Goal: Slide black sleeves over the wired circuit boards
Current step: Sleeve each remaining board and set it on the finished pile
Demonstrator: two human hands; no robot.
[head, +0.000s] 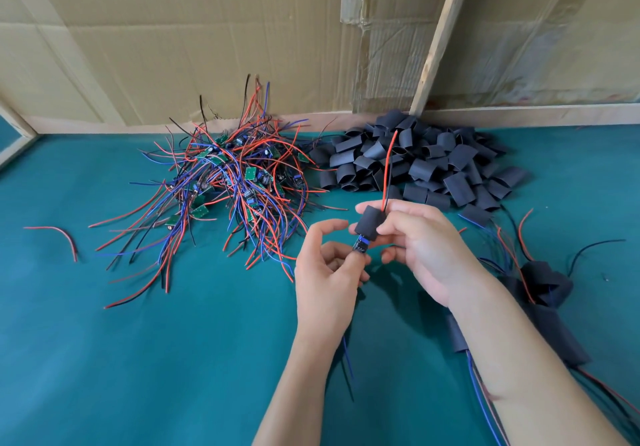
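Teal table spreads wide and bare to the left of both hands and toward the viewer; cardboard wall closes the far edge. Beyond the left fingers, a tangle of wired circuit boards, red, blue and black leads splayed out. Beyond the right fingers, a heap of black sleeves. Under and beside the right forearm, finished sleeved boards. Right hand: thumb and fingers curled, pinching one black sleeve, red wire rising from its top. Left hand: fingers curled, pinching the circuit board that protrudes from the sleeve's lower end; index finger lifted clear. Blue wire trails below the left wrist.
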